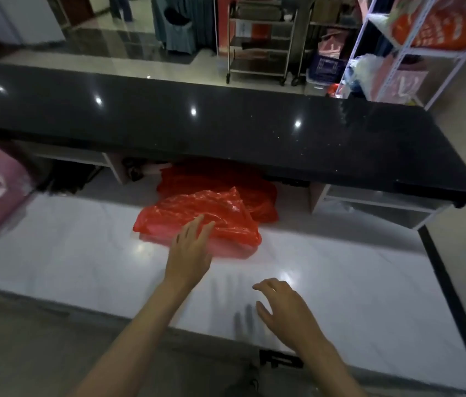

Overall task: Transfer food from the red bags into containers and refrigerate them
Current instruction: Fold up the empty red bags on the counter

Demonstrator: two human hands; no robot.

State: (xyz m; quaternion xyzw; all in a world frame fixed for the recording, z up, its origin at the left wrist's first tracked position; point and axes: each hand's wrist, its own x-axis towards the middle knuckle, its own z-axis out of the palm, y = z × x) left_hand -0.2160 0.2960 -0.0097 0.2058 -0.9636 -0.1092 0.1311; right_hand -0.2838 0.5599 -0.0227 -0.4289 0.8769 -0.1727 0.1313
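Fingers of left hand point(190, 249) spread over red bag point(197, 216); right hand point(281, 303) relaxed, empty.

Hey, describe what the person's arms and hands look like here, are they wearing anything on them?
Both forearms are bare, with no sleeves, gloves or watch in view. The left hand shows nothing worn. The right hand seems to have a thin ring on one finger, though the picture is too blurred to be sure. No other markings can be made out.
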